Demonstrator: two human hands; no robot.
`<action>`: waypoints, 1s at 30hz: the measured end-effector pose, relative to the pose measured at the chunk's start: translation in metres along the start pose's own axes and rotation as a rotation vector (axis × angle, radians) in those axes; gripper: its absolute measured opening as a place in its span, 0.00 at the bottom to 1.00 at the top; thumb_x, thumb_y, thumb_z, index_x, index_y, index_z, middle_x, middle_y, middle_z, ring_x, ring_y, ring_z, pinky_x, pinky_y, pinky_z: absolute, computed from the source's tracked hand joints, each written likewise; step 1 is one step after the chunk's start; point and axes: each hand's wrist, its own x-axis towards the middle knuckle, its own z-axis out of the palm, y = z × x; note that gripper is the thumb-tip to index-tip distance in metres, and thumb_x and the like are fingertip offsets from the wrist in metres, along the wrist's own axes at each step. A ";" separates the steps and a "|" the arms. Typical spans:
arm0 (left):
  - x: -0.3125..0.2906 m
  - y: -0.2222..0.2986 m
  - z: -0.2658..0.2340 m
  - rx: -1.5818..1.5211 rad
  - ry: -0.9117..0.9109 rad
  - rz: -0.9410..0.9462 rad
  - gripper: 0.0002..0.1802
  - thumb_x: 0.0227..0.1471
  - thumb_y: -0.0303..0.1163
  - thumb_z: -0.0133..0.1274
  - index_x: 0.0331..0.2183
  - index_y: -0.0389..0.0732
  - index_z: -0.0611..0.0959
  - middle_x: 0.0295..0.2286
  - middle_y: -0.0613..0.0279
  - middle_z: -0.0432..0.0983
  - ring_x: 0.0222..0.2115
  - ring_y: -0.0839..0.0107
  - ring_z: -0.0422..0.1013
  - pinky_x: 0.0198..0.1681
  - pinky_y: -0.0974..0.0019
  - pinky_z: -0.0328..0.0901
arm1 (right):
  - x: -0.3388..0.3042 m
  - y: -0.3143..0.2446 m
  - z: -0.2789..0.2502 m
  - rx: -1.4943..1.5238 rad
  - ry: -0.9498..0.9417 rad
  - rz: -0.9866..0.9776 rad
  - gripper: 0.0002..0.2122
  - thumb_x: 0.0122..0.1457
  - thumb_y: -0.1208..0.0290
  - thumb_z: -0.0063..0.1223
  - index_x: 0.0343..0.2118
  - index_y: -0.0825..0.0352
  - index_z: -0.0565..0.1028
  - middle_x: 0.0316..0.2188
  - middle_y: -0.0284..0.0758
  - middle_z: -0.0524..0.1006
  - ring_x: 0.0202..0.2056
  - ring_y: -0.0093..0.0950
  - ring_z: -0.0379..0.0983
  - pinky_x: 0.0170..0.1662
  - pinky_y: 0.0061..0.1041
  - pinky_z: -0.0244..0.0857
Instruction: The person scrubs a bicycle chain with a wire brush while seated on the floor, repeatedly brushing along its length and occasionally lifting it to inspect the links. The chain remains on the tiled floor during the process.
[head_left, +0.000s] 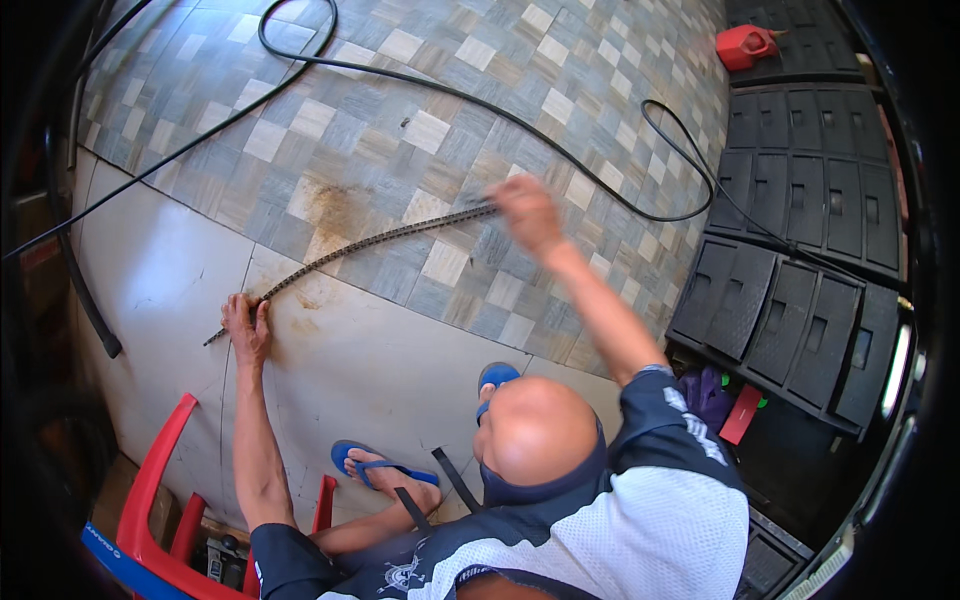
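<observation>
head view shows my left hand (247, 325) clamped on the chain (385, 237) near one end, probably steadying it over the floor (400, 345), my blurred right hand (528, 213) at the other, grip impossible to tell.

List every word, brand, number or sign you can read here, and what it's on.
Blue panel beside the red chair: white lettering, which I won't copy out.
Right sleeve: white marks, too blurred to read.
Shirt front: a white round emblem, any lettering too small to read.
</observation>
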 end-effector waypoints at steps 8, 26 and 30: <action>0.007 -0.003 0.006 0.008 -0.005 -0.026 0.11 0.60 0.40 0.58 0.36 0.43 0.77 0.37 0.57 0.71 0.42 0.51 0.67 0.45 0.47 0.59 | -0.061 0.099 -0.022 -0.282 -0.131 0.429 0.08 0.68 0.70 0.51 0.44 0.55 0.81 0.39 0.38 0.76 0.42 0.39 0.74 0.44 0.40 0.70; 0.007 0.000 0.007 0.034 0.022 -0.023 0.11 0.60 0.38 0.58 0.36 0.43 0.76 0.37 0.57 0.70 0.41 0.51 0.66 0.45 0.47 0.58 | -0.072 0.109 -0.056 -0.410 -0.061 0.488 0.07 0.69 0.68 0.51 0.45 0.53 0.80 0.36 0.39 0.75 0.41 0.39 0.75 0.41 0.38 0.72; 0.007 0.000 0.007 0.032 0.034 -0.006 0.11 0.60 0.39 0.58 0.36 0.43 0.77 0.37 0.57 0.71 0.42 0.51 0.67 0.45 0.47 0.59 | -0.043 0.041 0.025 -0.123 -0.041 0.000 0.06 0.67 0.69 0.55 0.44 0.53 0.80 0.37 0.38 0.76 0.41 0.39 0.75 0.41 0.38 0.73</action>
